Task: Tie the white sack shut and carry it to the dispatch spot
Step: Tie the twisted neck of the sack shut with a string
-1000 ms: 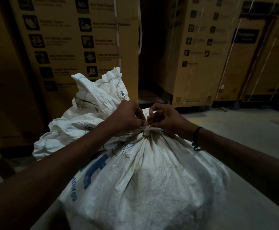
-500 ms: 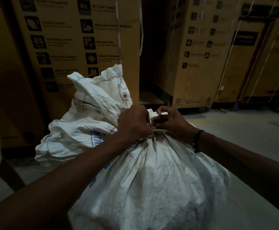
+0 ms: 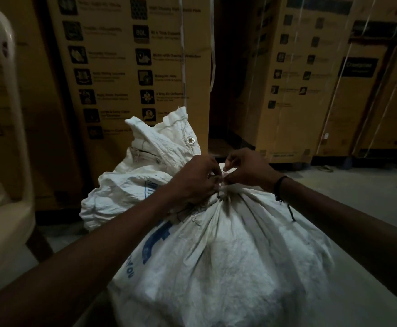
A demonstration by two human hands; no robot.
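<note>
A full white woven sack (image 3: 228, 256) with blue print stands right in front of me, its neck gathered and cinched by a white tie (image 3: 224, 187). The loose top of the sack (image 3: 169, 142), with a metal eyelet, sticks up behind the neck. My left hand (image 3: 192, 180) has its fingers curled at the neck and pinches the tie. From the other side my right hand (image 3: 247, 169), a black band on its wrist, pinches the tie's other end. The two hands nearly touch over the knot, which hides most of the tie.
Tall cardboard appliance cartons (image 3: 133, 67) stand close behind the sack, with more cartons (image 3: 298, 79) at the back right and a dark gap between them. A cream plastic chair (image 3: 6, 138) is at my left. Grey concrete floor (image 3: 357, 197) stretches to the right.
The view has shifted, so the chair shows at the left. Both hands stay at the sack's neck, their fingers working the tie closer together.
</note>
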